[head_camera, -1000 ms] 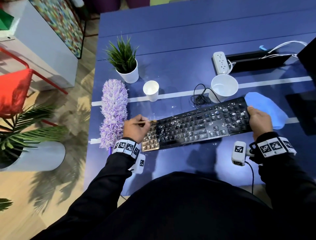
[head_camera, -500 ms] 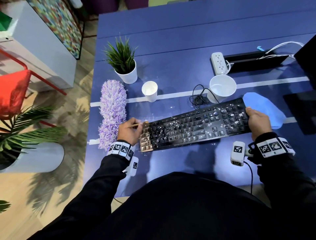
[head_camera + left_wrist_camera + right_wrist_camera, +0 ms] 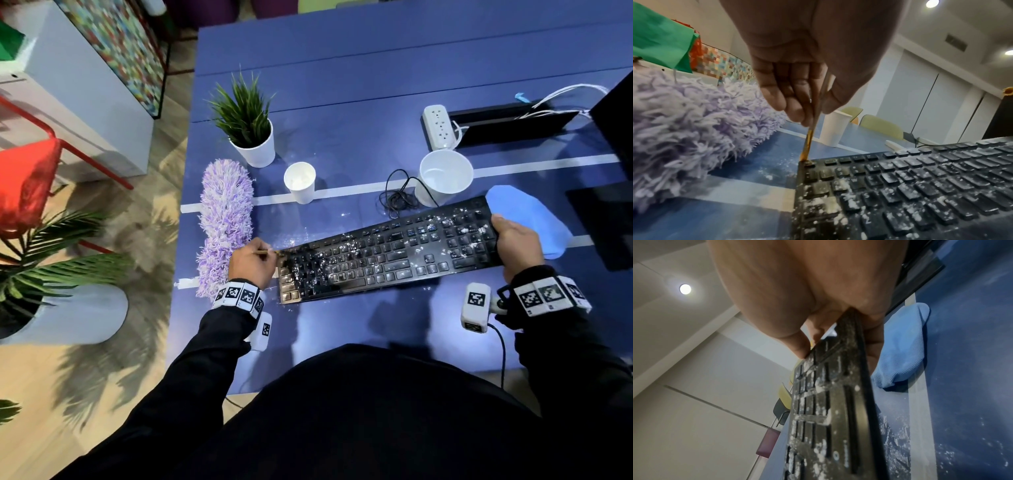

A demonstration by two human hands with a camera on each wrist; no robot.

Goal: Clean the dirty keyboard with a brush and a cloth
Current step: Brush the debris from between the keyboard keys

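The left hand point(image 3: 252, 265) pinches a thin brush point(image 3: 809, 141) between thumb and curled fingers, and the brush tip rests on the far left corner key of the keyboard point(image 3: 390, 255). In the left wrist view the brush slants down from the fingers point(image 3: 791, 91) to that corner, its amber end touching the key. The right hand point(image 3: 519, 241) grips the right end of the keyboard, thumb on the key side and fingers wrapped under the edge; the right wrist view shows this end lifted off the surface point(image 3: 342, 102), so the keyboard is tilted. White crumbs and powder cover many keys, thickest in the left and middle parts, and more specks lie on the blue surface around it.

Just beside the right hand, touching the keyboard's far right corner, lies a folded blue cloth point(image 3: 527, 219). Just left of the left hand lies a fluffy purple duster point(image 3: 224, 222), stretched away from the person. Beyond the keyboard stand a small white paper cup point(image 3: 300, 181) and a larger white cup point(image 3: 443, 176), with the keyboard's black cable point(image 3: 397, 197) coiled between them. Farther back are a small green plant in a white pot point(image 3: 251, 137) and a white power strip point(image 3: 438, 126). A pale stripe crosses the surface behind the keyboard.
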